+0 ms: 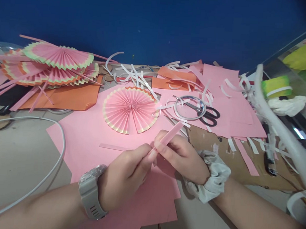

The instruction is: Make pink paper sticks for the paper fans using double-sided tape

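Observation:
A narrow pink paper strip (173, 132) is pinched between my two hands, above a large sheet of pink paper (88, 159). My left hand (128, 175), with a grey watch on its wrist, is closed on the strip's lower end. My right hand (180, 156), a pale scrunchie at the wrist, grips it just above with thumb and fingers. Another flat strip end (112, 146) sticks out to the left behind my left hand; whether it is the same strip is hidden. Just beyond lies a round pleated paper fan (131, 109), pink with cream and orange edging, with a slit toward me.
More pleated fans (60, 58) with pink strips are piled at the back left on orange paper (88, 96). Black-handled scissors (211, 116) lie beside a roll of tape (175, 109). White paper offcuts (137, 75) are scattered behind. A white cable (59, 157) curves along the left.

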Available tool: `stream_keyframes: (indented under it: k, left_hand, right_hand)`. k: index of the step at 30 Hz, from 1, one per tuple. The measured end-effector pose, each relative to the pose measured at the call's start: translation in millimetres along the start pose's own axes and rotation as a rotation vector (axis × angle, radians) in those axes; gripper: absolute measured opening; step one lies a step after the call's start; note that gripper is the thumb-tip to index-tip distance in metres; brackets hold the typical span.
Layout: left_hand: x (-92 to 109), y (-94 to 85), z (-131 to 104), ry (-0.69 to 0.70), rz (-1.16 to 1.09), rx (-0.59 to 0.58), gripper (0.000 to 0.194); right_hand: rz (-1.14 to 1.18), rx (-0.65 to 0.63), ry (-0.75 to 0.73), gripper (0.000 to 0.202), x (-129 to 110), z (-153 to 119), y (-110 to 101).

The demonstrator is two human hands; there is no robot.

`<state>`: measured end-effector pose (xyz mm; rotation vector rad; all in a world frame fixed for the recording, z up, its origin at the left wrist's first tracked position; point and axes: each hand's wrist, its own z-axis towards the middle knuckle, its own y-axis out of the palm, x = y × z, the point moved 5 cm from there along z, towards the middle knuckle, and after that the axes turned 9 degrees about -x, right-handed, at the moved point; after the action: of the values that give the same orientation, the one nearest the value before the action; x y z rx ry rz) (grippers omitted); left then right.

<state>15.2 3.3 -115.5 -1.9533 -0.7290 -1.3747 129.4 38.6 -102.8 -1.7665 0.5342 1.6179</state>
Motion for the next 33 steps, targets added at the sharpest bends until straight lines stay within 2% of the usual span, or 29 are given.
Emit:
stream_keyframes:
  k: [5, 10, 16, 21, 27, 30, 33]
  left_hand:
    - [-1, 0.6, 1, 0.009, -0.082, -0.015, 0.042]
    - [0, -3.1, 2, 0.039, -0.169, 0.031, 0.033]
    - [0, -7.8, 2, 0.022, -0.054, 0.090, 0.030]
    - [3, -10.7, -1, 0.066, 0.056, 0.143, 0.027]
    - [1, -12.5, -2, 0.055, 0.057, 0.166, 0.028]
    - [0, -13.4, -1, 0.053, 0.070, 0.169, 0.027]
    - [0, -13.7, 0, 0.026, 0.101, 0.163, 0.027]
  right_hand:
    - [-0.100, 0.154, 0.047, 0.028, 3, -3, -7]
    - [-0.128, -0.010, 0.094, 0.024, 7, -1, 1]
    - [-0.157, 0.023, 0.042, 0.020, 2, -1, 0]
    - [-0.196, -0.010, -0.022, 0.021, -4, 0, 4]
    - [-0.372, -0.080, 0.079, 0.026, 3, 1, 8]
    - [-0.327, -0.098, 0.104, 0.024, 4, 1, 9]
    - [-0.237, -0.058, 0.102, 0.024, 3, 1, 6]
